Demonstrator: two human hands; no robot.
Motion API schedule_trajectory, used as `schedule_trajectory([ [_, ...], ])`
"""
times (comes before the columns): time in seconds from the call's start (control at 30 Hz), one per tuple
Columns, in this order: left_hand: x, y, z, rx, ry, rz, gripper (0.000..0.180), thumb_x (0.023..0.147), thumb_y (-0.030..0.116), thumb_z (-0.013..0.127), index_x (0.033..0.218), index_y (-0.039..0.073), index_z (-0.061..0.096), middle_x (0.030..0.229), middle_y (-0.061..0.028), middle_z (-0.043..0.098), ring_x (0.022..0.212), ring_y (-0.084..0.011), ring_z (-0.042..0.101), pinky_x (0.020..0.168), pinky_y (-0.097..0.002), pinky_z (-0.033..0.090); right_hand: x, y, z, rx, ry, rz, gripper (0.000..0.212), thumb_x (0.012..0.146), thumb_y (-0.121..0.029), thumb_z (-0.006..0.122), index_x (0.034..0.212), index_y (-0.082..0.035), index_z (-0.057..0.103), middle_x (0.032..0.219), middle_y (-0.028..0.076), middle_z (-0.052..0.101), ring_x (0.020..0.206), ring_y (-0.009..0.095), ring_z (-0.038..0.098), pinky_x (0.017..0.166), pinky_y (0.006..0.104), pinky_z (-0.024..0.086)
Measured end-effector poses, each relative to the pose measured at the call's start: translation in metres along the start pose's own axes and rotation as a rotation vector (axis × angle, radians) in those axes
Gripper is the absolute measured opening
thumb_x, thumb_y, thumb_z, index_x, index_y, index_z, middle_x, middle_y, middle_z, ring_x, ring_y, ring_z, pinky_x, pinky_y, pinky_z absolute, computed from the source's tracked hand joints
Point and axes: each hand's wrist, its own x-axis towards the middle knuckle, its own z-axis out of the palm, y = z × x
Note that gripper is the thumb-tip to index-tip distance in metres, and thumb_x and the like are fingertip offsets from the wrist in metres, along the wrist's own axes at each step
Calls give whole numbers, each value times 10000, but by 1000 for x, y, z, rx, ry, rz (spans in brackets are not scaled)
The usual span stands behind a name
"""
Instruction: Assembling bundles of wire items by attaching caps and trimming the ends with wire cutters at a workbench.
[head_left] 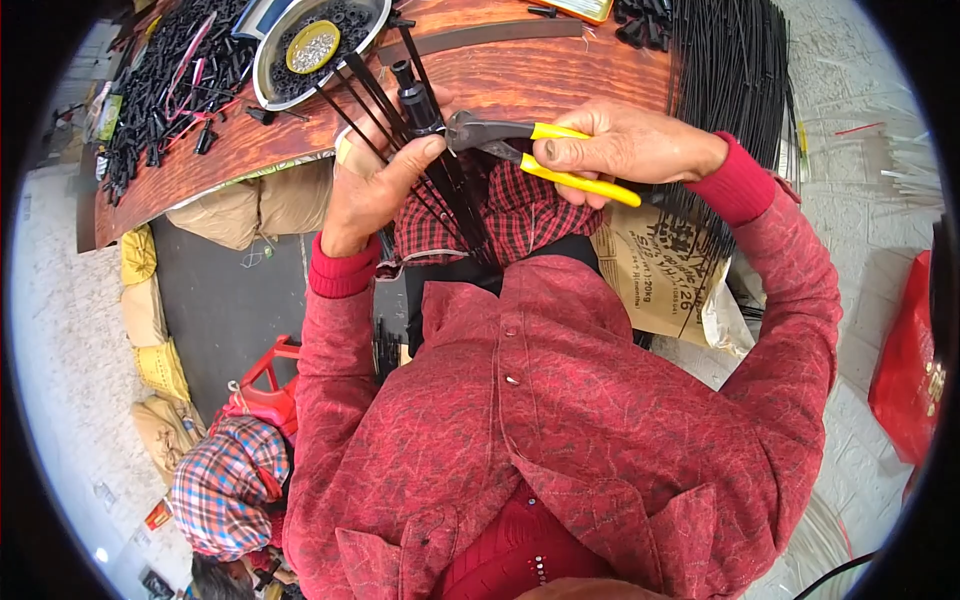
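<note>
My left hand is closed around a bundle of thin black rods that meet at a black plastic hub, much like an umbrella frame. The rods run from above the table edge down toward my lap. In my right hand are pliers with yellow handles and dark jaws. The jaws meet the frame just below the hub, beside my left thumb; what lies between them is too small to make out. Red-and-black checked cloth covers my lap beneath both hands.
A metal bowl of small black parts, with a yellow dish of tiny silver pieces in it, stands on the wooden table. Black plastic parts pile up at left; long black rods lie at right. Another person's checked sleeve shows lower left.
</note>
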Motion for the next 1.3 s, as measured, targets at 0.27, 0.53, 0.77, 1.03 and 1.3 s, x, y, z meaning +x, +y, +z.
schedule_trajectory([
  [0.27, 1, 4, -9, -102, -32, -68, 349, 838, 55, 733, 1166, 5, 624, 1011, -28, 664, 958, -117, 613, 870, -275, 492, 13, 37, 17, 837, -440, 93, 593, 1015, -593, 265, 666, -131, 395, 469, 65, 411, 360, 135, 420, 330, 267, 342],
  [0.53, -2, 10, -9, -30, -69, -147, 241, 838, 68, 740, 1056, 7, 657, 900, 10, 635, 834, -80, 580, 762, -239, 477, 4, 42, 15, 501, -250, -33, 522, 948, -590, 471, 874, -73, 474, 516, 98, 514, 363, 163, 511, 330, 247, 409],
  [0.77, 0, 5, -5, 57, 9, -88, 216, 835, 53, 747, 1028, 4, 662, 868, 6, 646, 806, -75, 580, 735, -238, 480, -18, 12, 19, -389, 458, -322, 591, 759, -138, 789, 1277, -27, 527, 1013, 75, 646, 912, 202, 664, 793, 321, 540],
  [1.03, 0, 4, -4, 72, 39, -85, 206, 814, 53, 758, 999, 7, 682, 871, -2, 651, 811, -88, 587, 755, -256, 478, -21, 18, 23, -936, 714, -443, 436, 775, -105, 704, 1198, -73, 603, 1091, 127, 659, 920, 296, 675, 737, 353, 553],
  [1.3, -6, 13, -5, -18, -19, -103, 337, 765, 58, 768, 1093, 14, 700, 897, 6, 657, 841, -92, 585, 788, -255, 474, -22, 9, -18, 326, -230, 97, 629, 1014, -499, 425, 939, 84, 648, 456, 20, 483, 310, 65, 387, 330, 241, 352],
])
